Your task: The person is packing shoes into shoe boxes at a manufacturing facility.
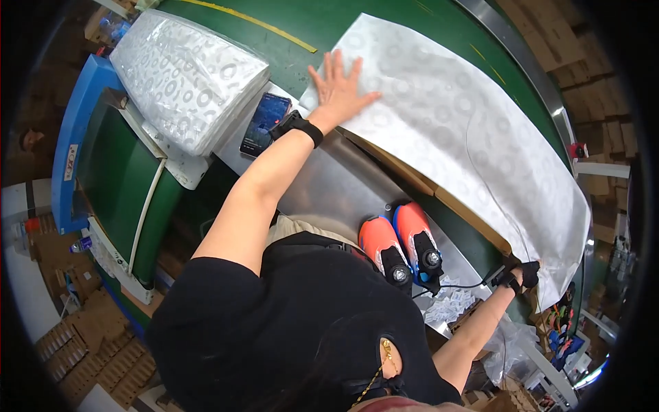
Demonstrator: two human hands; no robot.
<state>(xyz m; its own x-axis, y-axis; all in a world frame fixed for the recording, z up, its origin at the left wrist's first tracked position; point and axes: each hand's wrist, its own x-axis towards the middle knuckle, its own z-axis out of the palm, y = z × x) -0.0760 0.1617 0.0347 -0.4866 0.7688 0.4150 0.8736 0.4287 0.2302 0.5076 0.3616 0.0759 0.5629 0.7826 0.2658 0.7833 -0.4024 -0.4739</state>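
Note:
A large white sheet of patterned tissue paper [467, 130] lies spread over a brown cardboard edge [412, 180] and the green belt [322, 24]. My left hand [338, 89] rests flat on the sheet's near left corner, fingers spread, with a black strap on the wrist. My right hand [519, 276], also wearing a black strap, grips the sheet's lower right corner. Between my arms, a pair of orange and blue shoes [401, 247] with black dial closures stands on the metal worktop [336, 185].
A plastic-wrapped stack of the same patterned paper [185, 75] lies at the upper left, with a phone [265, 123] beside it. A second green conveyor with a blue frame [117, 178] runs on the left. Crumpled paper [449, 305] sits by the shoes. Cardboard boxes [96, 350] surround the station.

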